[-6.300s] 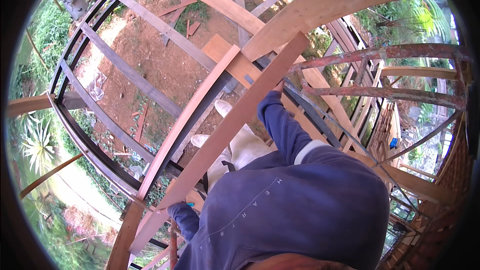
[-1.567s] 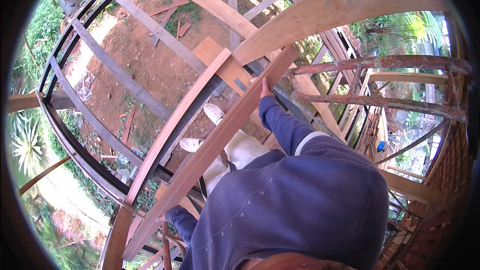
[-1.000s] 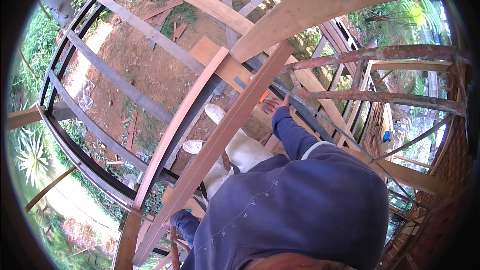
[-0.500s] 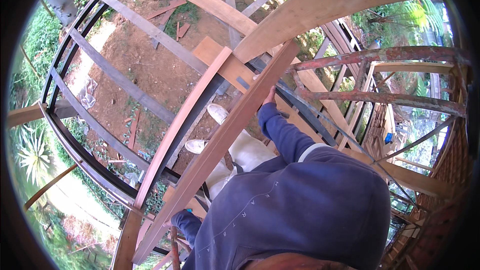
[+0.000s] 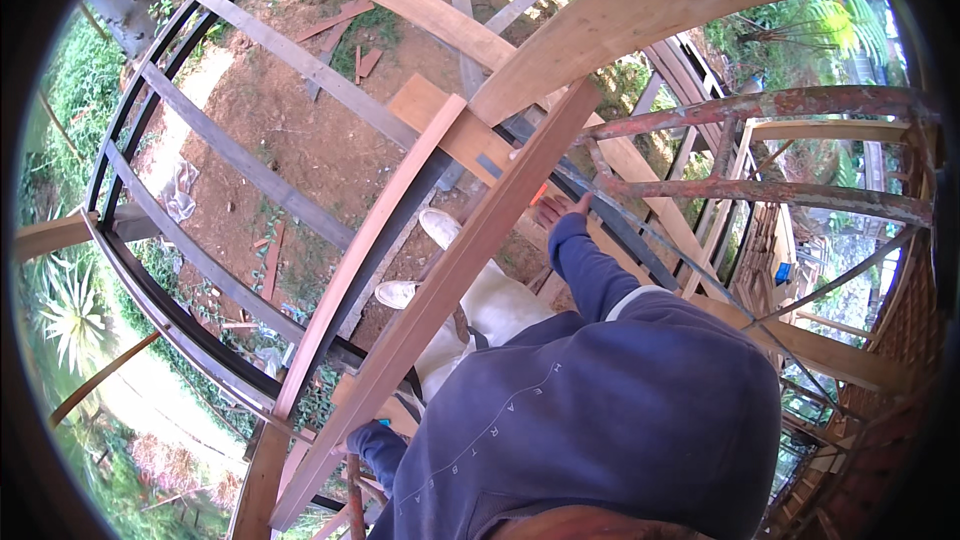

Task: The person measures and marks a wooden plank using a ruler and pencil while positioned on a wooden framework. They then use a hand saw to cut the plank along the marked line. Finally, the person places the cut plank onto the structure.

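Observation:
A long reddish-brown wooden board (image 5: 432,308) runs diagonally in front of my body, from the lower left up to the upper middle. At its lower part my left hand (image 5: 352,435) is closed on the near edge, with the fingertips partly hidden. My right hand (image 5: 564,209) is off the board, its fingers spread over the planks just beside the upper part. Close to those fingertips is a small bright orange thing (image 5: 540,193), mostly covered by the board; its kind cannot be made out. A narrow pinkish plank (image 5: 365,235) lies on the dark frame beyond the board.
Dark beams (image 5: 245,165) form an open frame above bare soil with scattered offcuts. A wide pale plank (image 5: 640,25) crosses at the upper right. Rusty red scaffold pipes (image 5: 770,110) stand to the right. My shoes (image 5: 438,227) show below the board.
My right hand has let go of the board's near edge and moved slightly right, its fingers now spread. The left hand stays at the lower part; the board has barely shifted.

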The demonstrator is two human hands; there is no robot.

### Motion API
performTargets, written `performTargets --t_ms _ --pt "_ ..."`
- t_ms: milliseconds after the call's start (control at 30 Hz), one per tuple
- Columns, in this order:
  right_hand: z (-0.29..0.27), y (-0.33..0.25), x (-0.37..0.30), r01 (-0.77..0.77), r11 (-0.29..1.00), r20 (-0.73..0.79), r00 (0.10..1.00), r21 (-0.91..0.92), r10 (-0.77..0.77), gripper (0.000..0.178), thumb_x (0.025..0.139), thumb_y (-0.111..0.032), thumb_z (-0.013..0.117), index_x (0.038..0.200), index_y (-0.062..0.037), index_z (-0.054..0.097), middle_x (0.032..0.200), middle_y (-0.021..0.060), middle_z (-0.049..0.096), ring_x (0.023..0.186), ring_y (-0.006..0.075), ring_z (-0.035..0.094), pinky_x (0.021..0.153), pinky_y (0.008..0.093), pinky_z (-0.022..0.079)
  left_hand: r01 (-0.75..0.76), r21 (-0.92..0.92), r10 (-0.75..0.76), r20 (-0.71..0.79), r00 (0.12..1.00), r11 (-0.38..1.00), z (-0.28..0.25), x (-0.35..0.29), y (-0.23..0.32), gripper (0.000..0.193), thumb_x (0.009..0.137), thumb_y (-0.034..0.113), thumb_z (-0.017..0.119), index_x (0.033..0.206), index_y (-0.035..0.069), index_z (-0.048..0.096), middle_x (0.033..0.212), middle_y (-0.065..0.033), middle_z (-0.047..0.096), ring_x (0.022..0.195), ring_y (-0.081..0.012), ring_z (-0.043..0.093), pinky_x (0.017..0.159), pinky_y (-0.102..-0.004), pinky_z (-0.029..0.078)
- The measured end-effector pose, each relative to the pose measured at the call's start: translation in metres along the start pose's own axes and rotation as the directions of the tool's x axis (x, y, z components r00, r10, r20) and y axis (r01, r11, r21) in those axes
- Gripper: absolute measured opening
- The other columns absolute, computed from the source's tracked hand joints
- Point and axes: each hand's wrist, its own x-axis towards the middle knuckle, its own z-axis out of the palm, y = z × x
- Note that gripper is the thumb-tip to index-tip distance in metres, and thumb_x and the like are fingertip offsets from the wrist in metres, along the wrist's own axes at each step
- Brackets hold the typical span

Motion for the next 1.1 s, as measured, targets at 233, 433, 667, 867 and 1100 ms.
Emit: performTargets --t_ms 233,433,667,867,1100 --pt "0.08 0.046 0.015 0.185 0.971 0.19 0.959 0.151 -0.212 0.11 0.081 -0.09 0.034 0.149 -0.0027 0.037 0.153 0.0137 0.04 0.135 0.0325 0.045 0.112 0.0455 0.036 0.01 0.012 -0.01 0.059 0.998 1.0 0.035 0.017 -0.011 0.101 0.084 0.085 0.041 0.152 0.01 0.037 0.149 -0.0142 0.045 0.128 -0.0339 0.049 0.11 -0.0462 0.037" --pt "0.013 0.014 0.004 -0.081 0.983 -0.084 0.992 0.162 0.096 0.1 0.087 -0.085 0.028 0.145 -0.0045 0.041 0.146 0.0198 0.047 0.125 0.0427 0.052 0.107 0.0557 0.041 0.031 -0.011 -0.029 0.11 0.993 0.999 0.077 0.019 -0.023 0.1 0.084 0.084 0.041 0.152 0.01 0.037 0.149 -0.014 0.045 0.128 -0.0339 0.049 0.11 -0.0462 0.037" --pt "0.113 0.021 -0.021 0.014 0.963 0.215 0.974 0.271 -0.075 0.099 0.088 -0.085 0.024 0.144 -0.0048 0.043 0.144 0.0244 0.047 0.112 0.0443 0.059 0.109 0.0578 0.039 0.045 -0.022 -0.043 0.102 0.994 0.999 0.078 0.014 -0.025 0.1 0.085 0.084 0.041 0.152 0.01 0.037 0.149 -0.0137 0.045 0.127 -0.0339 0.049 0.11 -0.0462 0.038" --pt "0.054 0.022 0.002 -0.014 0.986 0.009 1.0 0.166 0.012 0.091 0.091 -0.079 0.029 0.143 -0.0064 0.042 0.138 0.02 0.052 0.118 0.0376 0.056 0.108 0.0493 0.042 0.011 -0.003 -0.011 0.098 0.995 1.0 0.075 0.011 -0.019 0.099 0.085 0.083 0.041 0.152 0.01 0.037 0.149 -0.0134 0.045 0.127 -0.0339 0.049 0.11 -0.0462 0.038" --pt "0.105 0.032 0.014 0.131 0.988 0.116 0.983 0.08 -0.14 0.101 0.086 -0.086 0.026 0.133 -0.0006 0.051 0.133 0.0267 0.055 0.114 0.0436 0.059 0.103 0.052 0.046 0.018 -0.006 -0.018 0.092 0.996 1.0 0.079 0.012 -0.026 0.098 0.086 0.083 0.041 0.152 0.01 0.037 0.149 -0.0131 0.045 0.127 -0.0339 0.05 0.11 -0.0463 0.038"
